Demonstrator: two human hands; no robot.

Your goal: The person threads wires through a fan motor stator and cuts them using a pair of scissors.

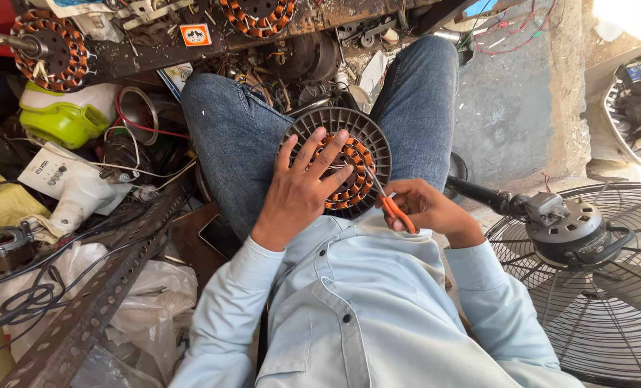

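Note:
A round grey fan motor housing [369,131] with orange copper windings [354,179] rests on my lap between my jeans-clad knees. My left hand [302,188] lies flat over the windings, fingers spread. My right hand [427,208] grips orange-handled scissors [392,205]; their metal blades point up-left toward the windings, close to my left fingertips.
Two more wound stators [51,49] [257,16] lie on the cluttered bench ahead. A perforated metal angle bar [97,287], cables and plastic bags fill the left. A pedestal fan's wire grille and motor [575,230] stand at the right. A phone [218,233] lies beside my left thigh.

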